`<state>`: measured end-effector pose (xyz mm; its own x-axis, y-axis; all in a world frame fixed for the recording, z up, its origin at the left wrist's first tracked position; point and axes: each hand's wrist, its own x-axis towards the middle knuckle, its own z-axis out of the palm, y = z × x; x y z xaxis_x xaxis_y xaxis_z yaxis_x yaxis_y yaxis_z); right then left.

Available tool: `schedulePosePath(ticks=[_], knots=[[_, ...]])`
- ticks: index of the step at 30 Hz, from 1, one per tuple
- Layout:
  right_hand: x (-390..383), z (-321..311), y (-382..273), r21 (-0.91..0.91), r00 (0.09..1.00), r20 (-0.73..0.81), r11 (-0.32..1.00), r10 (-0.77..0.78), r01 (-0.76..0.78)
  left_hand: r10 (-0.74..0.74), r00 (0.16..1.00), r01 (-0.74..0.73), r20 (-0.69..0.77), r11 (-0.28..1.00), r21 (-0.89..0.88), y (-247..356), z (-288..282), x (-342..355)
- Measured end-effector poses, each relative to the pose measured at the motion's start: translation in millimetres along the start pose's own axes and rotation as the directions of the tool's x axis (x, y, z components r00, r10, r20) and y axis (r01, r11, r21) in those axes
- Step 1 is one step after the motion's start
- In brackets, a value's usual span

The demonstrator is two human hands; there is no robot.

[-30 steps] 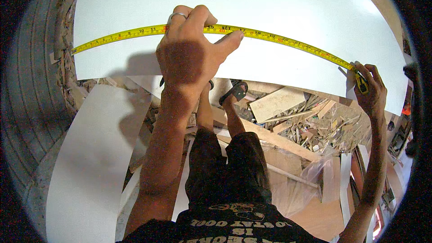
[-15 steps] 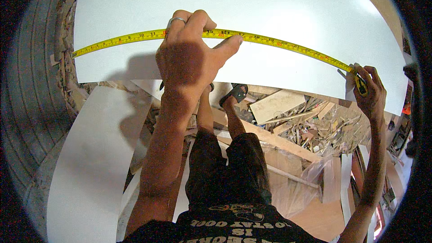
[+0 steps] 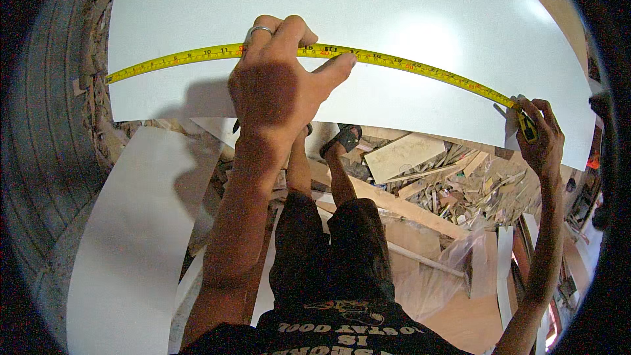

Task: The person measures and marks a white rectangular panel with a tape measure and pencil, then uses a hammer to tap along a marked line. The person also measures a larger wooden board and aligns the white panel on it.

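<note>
I see little change: left grip (image 3: 273, 85) over the yellow tape (image 3: 420, 68), how tightly I can't tell; right grip (image 3: 544, 141) holding its case (image 3: 528, 128), keeping it extended over the white board (image 3: 328, 0).

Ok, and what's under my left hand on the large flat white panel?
Under your left hand, the long, thin yellow tape measure crosses the white panel, showing on either side of the hand. The stretch of tape and panel directly beneath is covered.

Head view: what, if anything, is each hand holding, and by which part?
The right hand holds the yellow tape measure by its case; the left hand spans its blade, grip unclear.
</note>
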<state>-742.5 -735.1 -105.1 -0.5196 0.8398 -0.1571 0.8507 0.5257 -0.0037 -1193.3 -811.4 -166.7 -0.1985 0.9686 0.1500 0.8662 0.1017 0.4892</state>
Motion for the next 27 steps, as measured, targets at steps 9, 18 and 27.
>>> schedulePosePath(ticks=[9, 18, 27], knots=[[-1.0, 1.9, 1.2, 0.026, 1.0, -0.012, 1.0, 0.013, -0.013, -0.056, 0.998, 0.057, 0.038, 0.998, -0.025, 3.4, -1.8, 0.4], [0.2, 1.8, 0.8, 0.02, 1.0, -0.003, 1.0, 0.02, -0.02, -0.024, 0.999, 0.023, 0.032, 0.999, 0.03, 2.1, -1.9, 1.3], [-0.2, 1.7, -1.0, 0.039, 1.0, -0.01, 0.999, 0.02, -0.02, 0.034, 0.999, -0.035, 0.007, 0.998, 0.05, 0.3, -0.3, 0.9]])
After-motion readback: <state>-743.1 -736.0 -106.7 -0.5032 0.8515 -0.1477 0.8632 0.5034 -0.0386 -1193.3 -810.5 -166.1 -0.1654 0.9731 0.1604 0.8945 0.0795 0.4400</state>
